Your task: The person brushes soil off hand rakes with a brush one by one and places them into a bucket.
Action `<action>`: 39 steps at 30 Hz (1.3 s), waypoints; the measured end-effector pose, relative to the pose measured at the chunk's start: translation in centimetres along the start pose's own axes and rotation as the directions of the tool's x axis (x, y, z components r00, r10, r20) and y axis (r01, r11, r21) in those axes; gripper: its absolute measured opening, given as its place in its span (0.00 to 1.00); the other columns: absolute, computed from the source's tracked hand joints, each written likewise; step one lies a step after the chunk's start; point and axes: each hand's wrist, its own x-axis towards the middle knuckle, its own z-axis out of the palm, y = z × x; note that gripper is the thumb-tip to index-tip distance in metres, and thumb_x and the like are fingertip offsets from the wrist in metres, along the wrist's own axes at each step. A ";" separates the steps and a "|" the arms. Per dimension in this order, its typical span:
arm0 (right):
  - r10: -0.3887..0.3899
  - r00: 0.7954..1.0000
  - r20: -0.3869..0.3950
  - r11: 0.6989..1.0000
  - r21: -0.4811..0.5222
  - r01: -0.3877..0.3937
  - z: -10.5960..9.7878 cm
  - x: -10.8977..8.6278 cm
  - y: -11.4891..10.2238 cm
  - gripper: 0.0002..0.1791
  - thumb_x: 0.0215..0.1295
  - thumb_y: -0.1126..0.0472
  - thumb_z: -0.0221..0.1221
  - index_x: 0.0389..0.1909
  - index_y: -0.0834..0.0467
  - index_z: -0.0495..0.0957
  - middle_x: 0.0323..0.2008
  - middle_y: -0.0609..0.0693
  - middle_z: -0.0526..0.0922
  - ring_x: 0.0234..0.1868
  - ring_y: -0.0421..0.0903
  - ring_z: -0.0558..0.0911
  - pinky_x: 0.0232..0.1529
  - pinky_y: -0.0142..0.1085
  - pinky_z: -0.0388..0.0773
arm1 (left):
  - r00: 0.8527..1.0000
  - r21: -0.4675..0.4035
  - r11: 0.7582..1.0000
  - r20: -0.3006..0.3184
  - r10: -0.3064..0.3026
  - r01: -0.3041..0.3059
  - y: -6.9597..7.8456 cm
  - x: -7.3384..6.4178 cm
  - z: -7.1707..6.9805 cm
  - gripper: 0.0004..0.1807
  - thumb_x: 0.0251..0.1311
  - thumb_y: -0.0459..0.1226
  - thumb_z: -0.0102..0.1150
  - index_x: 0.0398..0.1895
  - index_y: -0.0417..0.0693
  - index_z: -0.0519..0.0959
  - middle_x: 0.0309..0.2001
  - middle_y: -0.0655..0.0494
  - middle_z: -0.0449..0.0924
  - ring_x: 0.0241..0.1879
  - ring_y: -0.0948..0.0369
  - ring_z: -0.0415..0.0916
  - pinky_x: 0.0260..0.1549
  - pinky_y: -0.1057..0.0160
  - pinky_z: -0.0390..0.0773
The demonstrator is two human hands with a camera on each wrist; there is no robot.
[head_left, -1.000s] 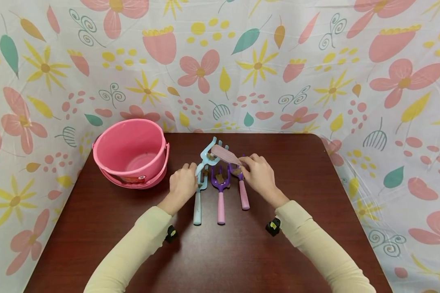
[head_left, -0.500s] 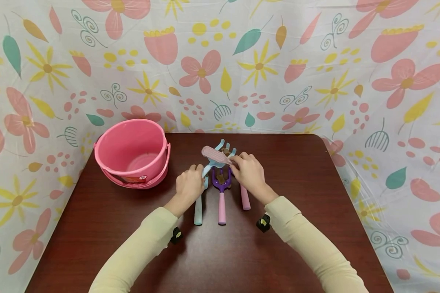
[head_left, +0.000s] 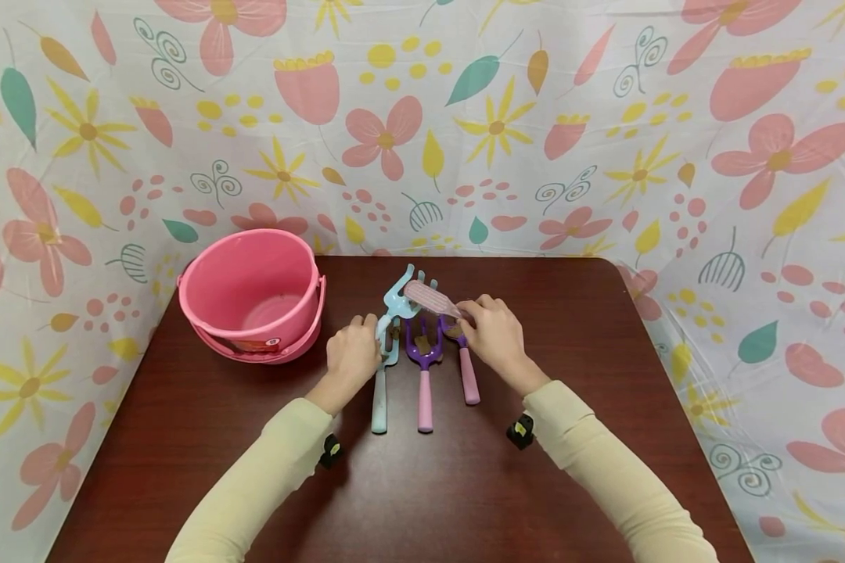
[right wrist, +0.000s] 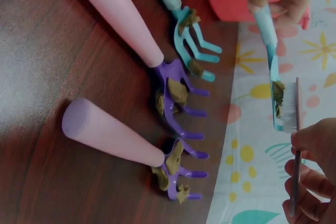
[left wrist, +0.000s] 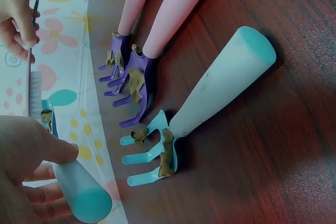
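Note:
My left hand (head_left: 352, 352) grips a light blue toy hand rake (head_left: 397, 303) by its handle, raised off the table with the tines pointing away. Brown clay-like clumps (right wrist: 279, 98) cling to its head. The thumb and fingers of my right hand (head_left: 494, 332) pinch a pink brush (head_left: 429, 299). Its white bristles (right wrist: 290, 108) face the rake's tines and appear to touch them. Below the hands lie another light blue rake (left wrist: 220, 82), a purple rake with a pink handle (head_left: 425, 399) and a second purple one (right wrist: 113, 132), all with brown clumps on their heads.
A pink bucket (head_left: 253, 344) with its handle hanging down at the front stands at the left of the dark brown table (head_left: 436, 493). Behind the table's back edge hangs a flower-patterned curtain (head_left: 458, 211).
The rake and my left hand moved right, then back left. The brush slid left over the rake head and has returned right, close to its place one second ago.

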 end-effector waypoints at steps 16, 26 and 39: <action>0.018 0.999 -0.037 1.000 0.001 -0.018 0.1 -1.0 1.9 0.12 0.54 0.60 0.63 0.41 0.53 0.82 0.32 0.53 0.79 0.32 0.53 0.76 0.28 0.43 0.74 | 0.999 -0.005 1.000 0.019 -0.029 0.030 -0.3 0.1 0.0 0.13 0.48 0.39 0.64 0.35 0.43 0.73 0.28 0.49 0.74 0.25 0.48 0.79 0.18 0.51 0.75; 0.043 0.996 -0.078 0.999 -0.022 -0.045 0.0 -1.2 3.1 0.11 0.52 0.61 0.64 0.39 0.54 0.82 0.30 0.53 0.79 0.30 0.53 0.76 0.29 0.43 0.73 | 0.999 0.004 0.999 0.021 -0.043 0.043 -0.8 0.3 -0.1 0.13 0.50 0.39 0.62 0.36 0.43 0.73 0.29 0.49 0.74 0.26 0.47 0.79 0.20 0.51 0.76; 0.018 0.998 -0.063 1.000 0.007 -0.018 -0.3 -1.2 2.5 0.12 0.53 0.60 0.63 0.40 0.54 0.82 0.30 0.53 0.78 0.30 0.52 0.75 0.27 0.42 0.72 | 0.999 0.013 0.999 0.038 -0.031 0.030 -1.2 0.0 -0.1 0.14 0.50 0.38 0.62 0.40 0.43 0.74 0.30 0.48 0.74 0.26 0.47 0.79 0.20 0.51 0.76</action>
